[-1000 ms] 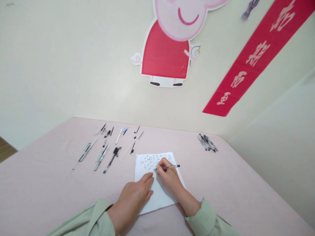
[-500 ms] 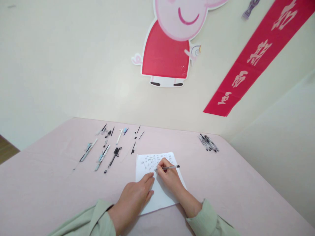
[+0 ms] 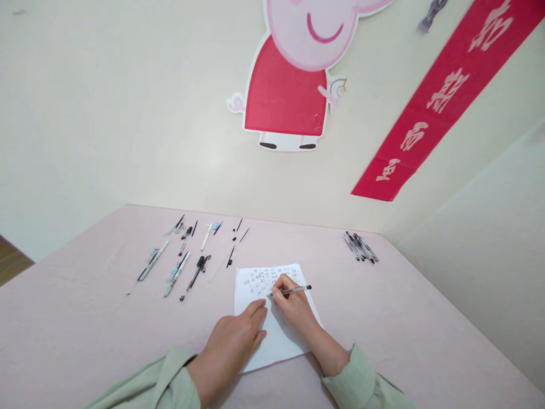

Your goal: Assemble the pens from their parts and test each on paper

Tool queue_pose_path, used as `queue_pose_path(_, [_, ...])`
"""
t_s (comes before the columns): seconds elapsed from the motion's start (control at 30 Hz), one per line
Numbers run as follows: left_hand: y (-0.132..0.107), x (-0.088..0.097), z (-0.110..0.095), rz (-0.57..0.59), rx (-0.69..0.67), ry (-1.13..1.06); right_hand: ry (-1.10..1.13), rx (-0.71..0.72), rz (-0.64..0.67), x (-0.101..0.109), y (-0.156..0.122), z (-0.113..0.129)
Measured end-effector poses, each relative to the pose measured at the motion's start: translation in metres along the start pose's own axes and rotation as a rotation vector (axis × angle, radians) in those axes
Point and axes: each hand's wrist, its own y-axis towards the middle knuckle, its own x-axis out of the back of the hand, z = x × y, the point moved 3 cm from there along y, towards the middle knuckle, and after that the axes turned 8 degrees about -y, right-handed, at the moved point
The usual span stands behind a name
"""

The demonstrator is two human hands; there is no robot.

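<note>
A white sheet of paper [image 3: 276, 341] lies on the pink-covered table, with several lines of dark handwriting across its upper part. My left hand [image 3: 238, 332] rests flat on the sheet's left side, fingers stretched out and holding nothing. In a writing grip, my right hand [image 3: 293, 307] is closed on a clear-barrelled pen [image 3: 298, 289] with a dark end. The pen slants over the paper, its tip at the written lines just above my left fingertips. Whether the tip touches the sheet is too small to tell.
Left of the paper lie several pens and pen parts, among them a black pen [image 3: 195, 279], a pale pen [image 3: 177, 274] and a white pen [image 3: 206, 237]. A bundle of pens [image 3: 360, 247] lies at the back right. Behind the table [image 3: 106, 318] rises a wall with a red banner [image 3: 409, 136].
Almost nothing differs. Both hands, the pen and the paper keep their places; the view has shifted very slightly.
</note>
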Motion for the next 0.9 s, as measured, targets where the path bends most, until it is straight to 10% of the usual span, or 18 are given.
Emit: queue_pose_path(0.9, [0.0006,-0.0009,0.0007,0.006,-0.001,-0.039,-0.011,-0.045,0.002,0.0,-0.0012,0.0007])
